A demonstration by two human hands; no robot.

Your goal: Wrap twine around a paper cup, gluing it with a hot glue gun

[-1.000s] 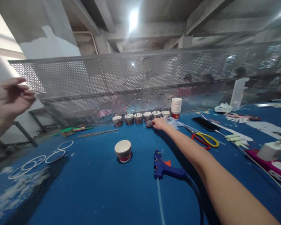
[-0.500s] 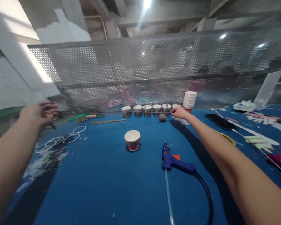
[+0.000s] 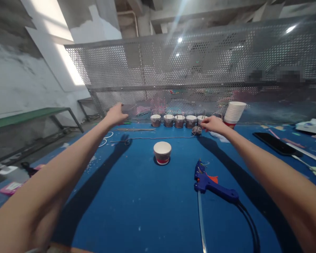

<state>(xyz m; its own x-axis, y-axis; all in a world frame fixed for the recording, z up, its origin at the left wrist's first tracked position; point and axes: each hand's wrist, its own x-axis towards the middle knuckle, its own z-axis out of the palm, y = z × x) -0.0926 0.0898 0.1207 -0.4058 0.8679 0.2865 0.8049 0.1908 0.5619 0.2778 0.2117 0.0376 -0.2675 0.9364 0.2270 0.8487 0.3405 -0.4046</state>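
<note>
Two hands: both are reaching far out across the blue counter [image 3: 137,211] toward the middle of the frame.
Left hand [image 3: 116,115]: it is hovering left of centre with the fingers held loosely together and the thumb apart; whether it is pinching anything cannot be told, though the string's left end is lying just below it.
Right hand [image 3: 212,123]: it is lying right of centre with the fingers curled down, just beside the ball of twine [image 3: 196,130]; whether the fingertips are pinching the string cannot be told.
String [image 3: 158,138]: it is running as a thin line across the counter from the ball of twine leftward to a spot under the left hand.
Single paper cup [image 3: 162,152]: it is standing upright at the centre, just below the string.
Row of filled cups [image 3: 179,120]: they are standing side by side along the mesh screen [image 3: 173,70], between the two hands.
Stack of cups [image 3: 234,113]: it is standing right of the right hand.
Glue gun [image 3: 213,184]: it is lying in the lower right of centre, its cable trailing toward the bottom edge.
Phone [image 3: 276,144]: it is lying flat at the right.
</note>
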